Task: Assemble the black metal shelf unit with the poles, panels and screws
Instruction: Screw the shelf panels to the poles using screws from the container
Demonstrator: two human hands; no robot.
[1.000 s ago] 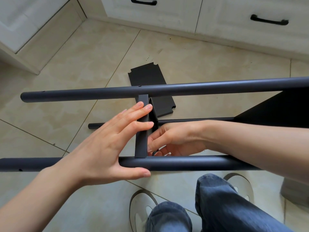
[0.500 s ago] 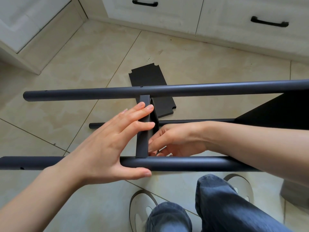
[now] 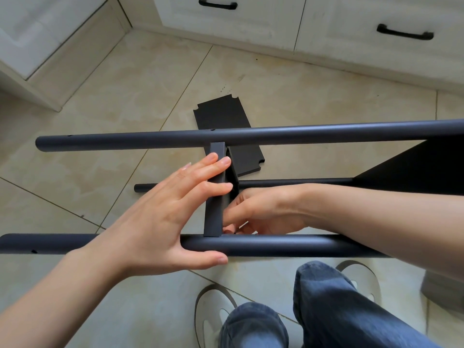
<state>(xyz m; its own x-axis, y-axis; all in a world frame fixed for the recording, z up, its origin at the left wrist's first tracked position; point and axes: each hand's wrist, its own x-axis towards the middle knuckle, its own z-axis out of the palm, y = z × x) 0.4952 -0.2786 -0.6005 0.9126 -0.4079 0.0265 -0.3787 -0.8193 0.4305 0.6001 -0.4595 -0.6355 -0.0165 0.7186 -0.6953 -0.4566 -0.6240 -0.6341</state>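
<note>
The black shelf frame lies on its side across the view. Its upper pole and near pole run left to right, a lower pole behind them. A black panel stands edge-on between the two front poles. My left hand presses straight fingers against that panel's edge, with the thumb under the near pole. My right hand reaches in from the right behind the panel, its fingers curled at the joint with the near pole; what they pinch is hidden. Another mounted panel is dark at the right.
A loose black panel lies flat on the beige tiled floor beyond the frame. White cabinets with black drawer handles line the back and left. My knees in jeans and grey slippers are below the near pole.
Hardly anything has moved. My right hand's fingers have shifted slightly at the joint behind the panel; my left hand holds the same pose.
</note>
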